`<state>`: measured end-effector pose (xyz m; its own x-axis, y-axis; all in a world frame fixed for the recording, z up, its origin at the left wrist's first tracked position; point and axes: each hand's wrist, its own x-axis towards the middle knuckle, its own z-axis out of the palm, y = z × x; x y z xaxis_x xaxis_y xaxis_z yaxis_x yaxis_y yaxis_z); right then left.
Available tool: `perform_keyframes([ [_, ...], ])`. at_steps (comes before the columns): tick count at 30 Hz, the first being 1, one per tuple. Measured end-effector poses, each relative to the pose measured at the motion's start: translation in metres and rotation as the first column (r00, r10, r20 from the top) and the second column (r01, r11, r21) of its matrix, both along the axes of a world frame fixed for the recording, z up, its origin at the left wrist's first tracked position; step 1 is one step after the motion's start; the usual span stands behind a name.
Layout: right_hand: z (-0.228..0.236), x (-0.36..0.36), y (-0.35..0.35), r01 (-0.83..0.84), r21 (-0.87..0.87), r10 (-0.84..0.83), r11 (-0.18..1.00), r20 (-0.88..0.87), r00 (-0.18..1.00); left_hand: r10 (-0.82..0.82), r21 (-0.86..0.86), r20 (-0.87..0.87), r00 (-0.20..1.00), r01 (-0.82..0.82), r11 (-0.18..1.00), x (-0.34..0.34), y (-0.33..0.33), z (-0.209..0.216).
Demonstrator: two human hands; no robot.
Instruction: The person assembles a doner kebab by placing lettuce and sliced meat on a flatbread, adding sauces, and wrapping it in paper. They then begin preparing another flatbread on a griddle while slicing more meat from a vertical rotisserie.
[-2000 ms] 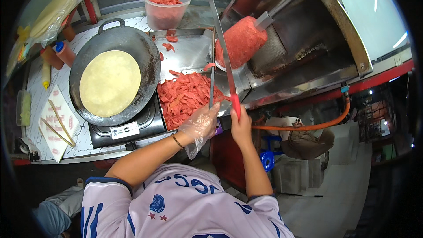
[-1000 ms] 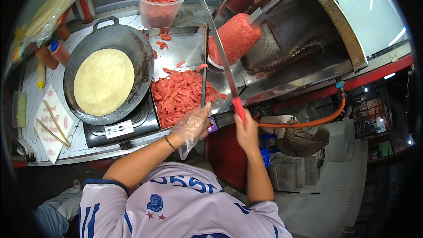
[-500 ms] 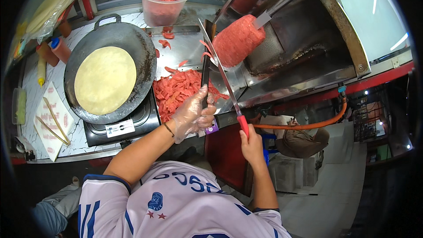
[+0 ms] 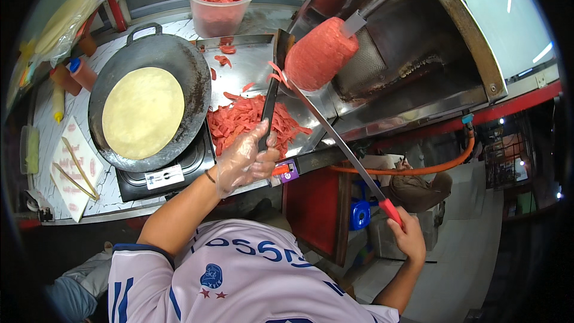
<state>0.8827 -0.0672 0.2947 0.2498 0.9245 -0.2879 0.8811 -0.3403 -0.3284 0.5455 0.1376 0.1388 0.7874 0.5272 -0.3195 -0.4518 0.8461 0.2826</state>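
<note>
Head view, only cam. Right hand (image 4: 409, 236) is low right, fingers wrapped tight on the red grip of a long knife (image 4: 335, 137). Blade's long axis runs up-left from that hand, tip meeting the lower left face of the meat cone (image 4: 320, 54). So the cone lies up and left of the right hand, a full blade away.

Left hand (image 4: 245, 161), in a clear plastic glove, is clamped on the dark handle of a flat metal scoop (image 4: 274, 84). Scoop axis is near upright in the pic, its pan end touching or just beside the cone's left edge; can't tell which. Left hand is the nearer one to the cone.

Cone: reddish-pink, stubby, rounded, surface rough, skewered on a metal spit (image 4: 382, 3) tilting up-right, w/ the burner wall (image 4: 382, 66) behind it. A thin strip hangs at the knife tip.

Below the cone, a steel tray (image 4: 239, 63) holds a heap of red meat shavings (image 4: 245, 119), just above the left hand. Left of tray: dark round pan (image 4: 191, 69) w/ a pale flatbread (image 4: 142, 112) in it, on a small stove (image 4: 158, 176). Clear tub (image 4: 221, 9) w/ more shavings at top. Squeeze bottles (image 4: 72, 78) far left. Orange hose (image 4: 418, 167) runs under the counter.
</note>
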Motion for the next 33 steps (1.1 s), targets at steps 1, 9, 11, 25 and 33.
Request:
perform_keyframes([
  [1, 0.005, -0.001, -0.002, -0.045, 0.069, 0.049, 0.997, -0.062, 0.997, 0.005, 0.014, -0.007, 1.000, -0.005, 1.000, -0.003, -0.004, -0.001],
  [9, -0.123, -0.072, 0.081, 0.036, 0.381, 0.052, 0.924, -0.220, 0.974, 0.209, 0.538, -0.501, 0.840, 0.114, 0.835, 0.032, -0.027, -0.027],
  [11, -0.162, -0.092, 0.132, 0.026, 0.503, 0.102, 0.864, -0.226, 0.969, 0.200, 0.510, -0.477, 0.856, 0.084, 0.856, 0.044, -0.029, -0.026],
  [25, -0.158, -0.052, 0.064, -0.028, 0.313, 0.094, 0.949, -0.198, 0.976, 0.113, 0.234, -0.196, 0.974, -0.065, 0.970, 0.042, -0.011, -0.017],
  [33, -0.068, -0.014, 0.001, 0.052, -0.001, -0.051, 0.999, -0.073, 0.996, 0.017, 0.040, 0.056, 0.998, -0.019, 0.999, 0.017, 0.004, -0.006],
])
